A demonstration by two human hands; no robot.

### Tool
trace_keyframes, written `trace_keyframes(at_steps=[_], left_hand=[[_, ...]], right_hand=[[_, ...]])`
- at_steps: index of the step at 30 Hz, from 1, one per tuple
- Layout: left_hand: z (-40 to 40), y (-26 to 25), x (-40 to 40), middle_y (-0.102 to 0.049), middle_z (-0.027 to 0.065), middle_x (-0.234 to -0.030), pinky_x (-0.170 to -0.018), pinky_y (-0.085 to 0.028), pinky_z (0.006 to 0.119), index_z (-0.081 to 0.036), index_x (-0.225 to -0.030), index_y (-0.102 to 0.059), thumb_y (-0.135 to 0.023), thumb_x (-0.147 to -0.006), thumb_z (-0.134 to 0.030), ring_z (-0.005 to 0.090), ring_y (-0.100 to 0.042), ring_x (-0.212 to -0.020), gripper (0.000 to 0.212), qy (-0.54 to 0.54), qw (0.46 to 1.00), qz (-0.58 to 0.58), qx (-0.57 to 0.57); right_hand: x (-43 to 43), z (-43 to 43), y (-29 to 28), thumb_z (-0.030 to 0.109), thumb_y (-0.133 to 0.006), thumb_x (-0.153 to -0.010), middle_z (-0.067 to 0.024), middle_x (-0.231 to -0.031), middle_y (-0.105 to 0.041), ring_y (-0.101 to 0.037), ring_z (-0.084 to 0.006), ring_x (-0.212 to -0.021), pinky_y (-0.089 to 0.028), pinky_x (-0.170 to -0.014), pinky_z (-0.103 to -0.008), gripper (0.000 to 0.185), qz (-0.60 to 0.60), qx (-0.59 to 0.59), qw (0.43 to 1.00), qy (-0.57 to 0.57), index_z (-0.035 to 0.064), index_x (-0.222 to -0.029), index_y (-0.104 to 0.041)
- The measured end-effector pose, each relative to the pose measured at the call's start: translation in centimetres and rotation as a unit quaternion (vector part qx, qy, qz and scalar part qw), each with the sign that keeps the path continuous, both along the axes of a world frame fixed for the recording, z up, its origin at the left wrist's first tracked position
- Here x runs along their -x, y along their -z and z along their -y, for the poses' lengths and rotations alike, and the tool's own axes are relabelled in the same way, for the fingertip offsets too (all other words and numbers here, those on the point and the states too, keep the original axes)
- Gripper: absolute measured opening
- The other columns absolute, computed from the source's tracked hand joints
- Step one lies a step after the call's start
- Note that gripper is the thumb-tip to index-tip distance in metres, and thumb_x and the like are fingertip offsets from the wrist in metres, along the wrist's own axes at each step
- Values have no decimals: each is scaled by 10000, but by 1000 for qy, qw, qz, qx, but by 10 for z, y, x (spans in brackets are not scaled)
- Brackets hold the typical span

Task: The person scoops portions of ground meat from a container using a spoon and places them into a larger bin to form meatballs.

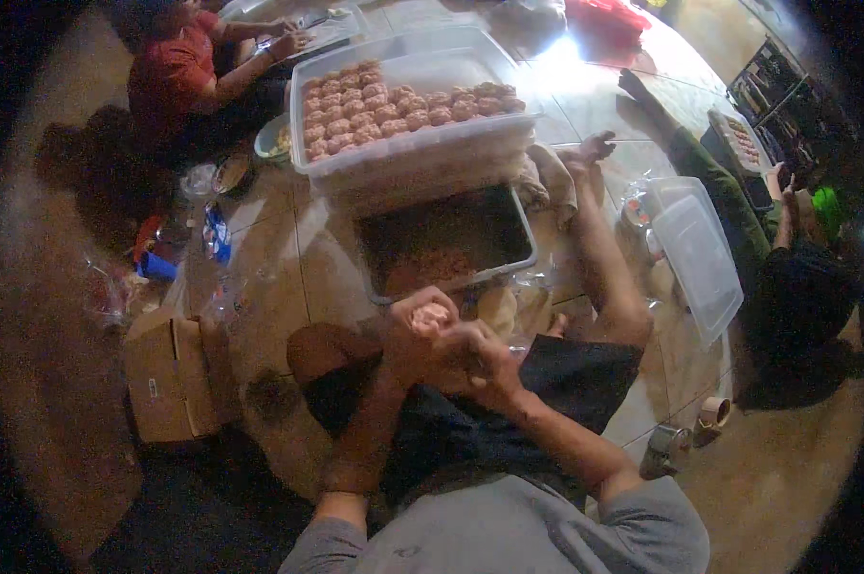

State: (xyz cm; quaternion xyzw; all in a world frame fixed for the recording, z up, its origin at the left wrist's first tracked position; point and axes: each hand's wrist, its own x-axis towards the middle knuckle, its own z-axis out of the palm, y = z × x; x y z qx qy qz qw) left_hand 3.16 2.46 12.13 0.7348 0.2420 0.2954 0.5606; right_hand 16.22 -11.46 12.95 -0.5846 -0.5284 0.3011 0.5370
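Note:
In my left hand [412,326] sits a lump of pink, minced-meat-like mixture [430,318], cupped above my lap. My right hand [488,356] is beside it, fingers curled and close to the left palm; blur hides whether it grips anything. Beyond them lies a dark tray with a pale rim [443,229], with reddish mixture [432,269] in its near part. Farther off stands a translucent plastic tub [421,168]. Rows of pink balls [367,115] fill the left and front of its upper layer.
A cardboard box [166,380] stands on the floor to my left. To the right are a translucent lid [701,258], a roll of tape [712,412] and a metal can [667,446]. One person [177,72] sits at the upper left, another [798,301] at the right beside a tray [739,143].

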Motion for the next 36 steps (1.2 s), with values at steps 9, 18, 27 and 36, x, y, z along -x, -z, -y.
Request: trace_keyframes(at_steps=[9,18,27,36], left_hand=[[-3,-45,11,-616,12,-818,-672,-540,251,-1,-1126,-561,-895,-761,-193,52,-590,-783,530,0,990,78,115],[10,9,-3,-545,-30,-740,-562,-473,257,-20,-970,-625,-821,-846,-297,70,-499,-624,361,-48,998,24,37],[-10,51,48,-555,-26,-826,-645,-536,269,-21,-1098,-576,-765,-876,-149,117,-578,-715,319,-95,991,-70,-58],[-20,50,127,-586,-11,-862,-716,-536,313,-32,-1046,-588,-764,-888,-206,123,-604,-786,294,-63,954,93,278]], right_hand=[[-40,25,11,-33,-596,-901,-101,-992,-642,-624,-188,-956,-481,-861,-299,235,-93,104,990,0,-1,-1108,-702],[0,-1,24,150,-763,-784,-127,-1049,-613,-634,-304,-919,-515,-820,-366,379,22,8,1000,5,12,-1121,-654],[-11,-21,-47,-17,-636,-819,-177,-975,-646,-661,-364,-916,-528,-776,-427,254,159,31,987,0,39,-1062,-684],[-69,-112,-39,32,-690,-815,-180,-980,-657,-650,-385,-937,-527,-792,-454,194,274,45,960,-44,32,-1009,-678]])
